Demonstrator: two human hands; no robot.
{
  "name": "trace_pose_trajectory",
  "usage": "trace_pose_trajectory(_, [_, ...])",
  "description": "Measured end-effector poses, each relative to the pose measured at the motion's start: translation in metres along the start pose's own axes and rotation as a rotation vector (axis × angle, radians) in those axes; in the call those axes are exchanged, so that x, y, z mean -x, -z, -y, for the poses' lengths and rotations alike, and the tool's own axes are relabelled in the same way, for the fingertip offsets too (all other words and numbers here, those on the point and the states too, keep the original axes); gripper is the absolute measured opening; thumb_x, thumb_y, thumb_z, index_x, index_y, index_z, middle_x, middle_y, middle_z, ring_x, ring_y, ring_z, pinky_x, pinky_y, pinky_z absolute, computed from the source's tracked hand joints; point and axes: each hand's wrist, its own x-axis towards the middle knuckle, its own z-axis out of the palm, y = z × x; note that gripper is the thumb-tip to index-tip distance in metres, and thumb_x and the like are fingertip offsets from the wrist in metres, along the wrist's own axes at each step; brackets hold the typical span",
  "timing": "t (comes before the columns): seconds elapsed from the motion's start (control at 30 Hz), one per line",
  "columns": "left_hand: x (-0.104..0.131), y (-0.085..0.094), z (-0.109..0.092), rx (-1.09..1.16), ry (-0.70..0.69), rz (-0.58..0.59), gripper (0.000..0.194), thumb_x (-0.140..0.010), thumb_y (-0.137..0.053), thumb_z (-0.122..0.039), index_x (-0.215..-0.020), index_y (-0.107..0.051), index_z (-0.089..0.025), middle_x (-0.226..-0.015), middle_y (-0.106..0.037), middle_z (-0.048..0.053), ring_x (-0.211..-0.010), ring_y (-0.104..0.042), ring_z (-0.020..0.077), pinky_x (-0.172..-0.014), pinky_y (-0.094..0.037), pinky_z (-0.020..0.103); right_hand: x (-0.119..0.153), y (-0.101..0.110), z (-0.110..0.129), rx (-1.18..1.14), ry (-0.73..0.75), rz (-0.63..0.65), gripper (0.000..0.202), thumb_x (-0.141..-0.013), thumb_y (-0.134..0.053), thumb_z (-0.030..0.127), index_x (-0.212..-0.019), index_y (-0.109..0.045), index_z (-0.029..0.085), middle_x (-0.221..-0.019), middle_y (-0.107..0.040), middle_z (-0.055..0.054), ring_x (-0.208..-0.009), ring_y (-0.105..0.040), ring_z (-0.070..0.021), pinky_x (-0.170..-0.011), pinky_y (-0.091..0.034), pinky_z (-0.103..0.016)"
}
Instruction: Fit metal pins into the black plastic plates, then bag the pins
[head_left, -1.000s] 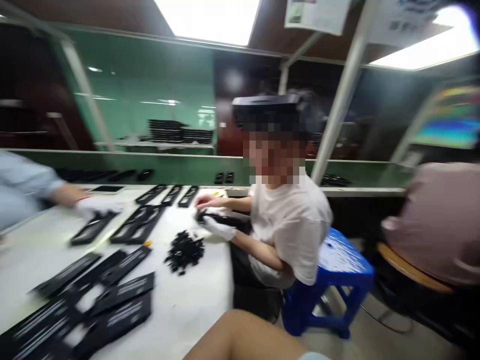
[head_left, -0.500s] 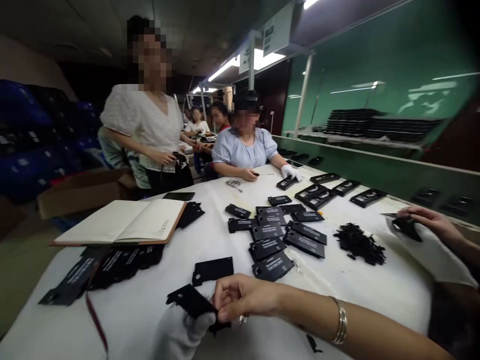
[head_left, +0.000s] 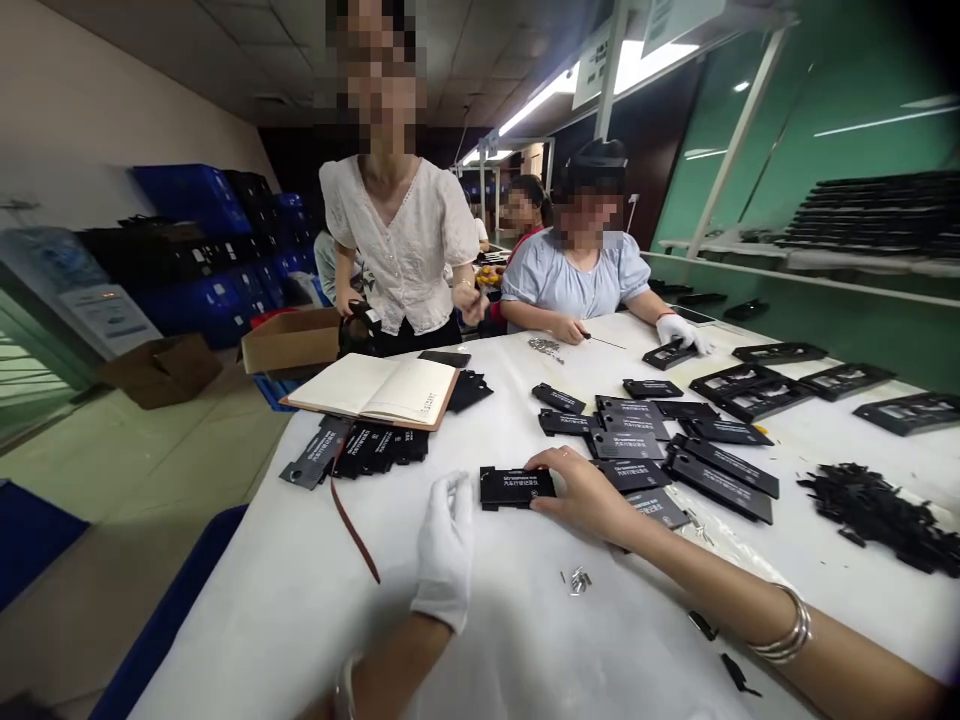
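Observation:
My right hand, bare and with bangles at the wrist, grips the right end of a black printed plate between thumb and fingers. The plate's white lettering faces up. To its left is my left hand in a white glove, fingers stretched out near the plate's left end, holding nothing. Similar printed plates lie in a loose group behind and right of my right hand. Small metal pins rest on the white table in front of the held plate.
An open notebook lies over more plates at the left. A heap of black pieces and black frames are on the right. Two people face the white table; one wears a white glove.
The view has swung left. My left hand has let go of the plate and opened. In my right hand, a plate now shows its printed side near the group.

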Motion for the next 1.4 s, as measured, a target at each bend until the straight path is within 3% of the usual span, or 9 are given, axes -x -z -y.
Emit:
trace_pose_trajectory(0.33, [0.004, 0.002, -0.012, -0.13, -0.019, 0.077, 0.032, -0.086, -0.047, -0.043, -0.105, -0.054, -0.018, -0.104, -0.063, 0.009, -0.097, -0.061, 0.0203, -0.087, -0.049, 0.035, 0.007, 0.0, -0.002, 0.115, 0.006, 0.105, 0.039, -0.08, -0.064, 0.03, -0.117, -0.059, 0.022, -0.115, -0.058, -0.007, -0.109, -0.05, -0.0258, -0.093, -0.04, -0.039])
trace_pose_trajectory(0.53, [0.006, 0.003, -0.011, -0.186, -0.027, 0.059, 0.03, -0.087, -0.046, -0.04, -0.106, -0.054, -0.018, -0.103, -0.063, 0.009, -0.095, -0.061, 0.0195, -0.086, -0.048, 0.035, 0.007, -0.001, -0.008, 0.072, 0.012, 0.059, 0.034, -0.079, -0.063, 0.029, -0.113, -0.059, 0.023, -0.117, -0.057, -0.007, -0.112, -0.048, -0.0258, -0.095, -0.04, -0.039])
trace_pose_trajectory(0.73, [0.007, 0.002, -0.014, -0.198, -0.003, 0.079, 0.029, -0.088, -0.045, -0.038, -0.106, -0.054, -0.018, -0.103, -0.062, 0.008, -0.095, -0.06, 0.0187, -0.086, -0.048, 0.035, 0.014, -0.002, -0.016, 0.144, 0.017, 0.091, 0.035, -0.082, -0.058, 0.034, -0.115, -0.059, 0.024, -0.116, -0.059, -0.007, -0.108, -0.052, -0.0267, -0.092, -0.041, -0.041])
trace_pose_trajectory(1.13, [0.013, -0.001, -0.017, -0.183, 0.077, 0.097, 0.027, -0.086, -0.043, -0.024, -0.11, -0.054, -0.018, -0.115, -0.06, 0.007, -0.105, -0.058, 0.016, -0.096, -0.045, 0.032, 0.019, -0.001, -0.011, 0.235, 0.049, 0.082, 0.032, -0.084, -0.057, 0.032, -0.116, -0.056, 0.027, -0.115, -0.06, -0.005, -0.11, -0.05, -0.0264, -0.094, -0.037, -0.042])
trace_pose_trajectory(1.4, [0.007, 0.004, -0.015, -0.284, 0.039, 0.096, 0.03, -0.082, -0.049, -0.02, -0.112, -0.054, -0.016, -0.112, -0.062, 0.009, -0.101, -0.059, 0.0174, -0.094, -0.045, 0.033, 0.015, -0.006, -0.011, 0.265, 0.188, 0.012, 0.037, -0.085, -0.055, 0.048, -0.117, -0.054, 0.029, -0.115, -0.061, -0.005, -0.107, -0.053, -0.0291, -0.09, -0.039, -0.045])
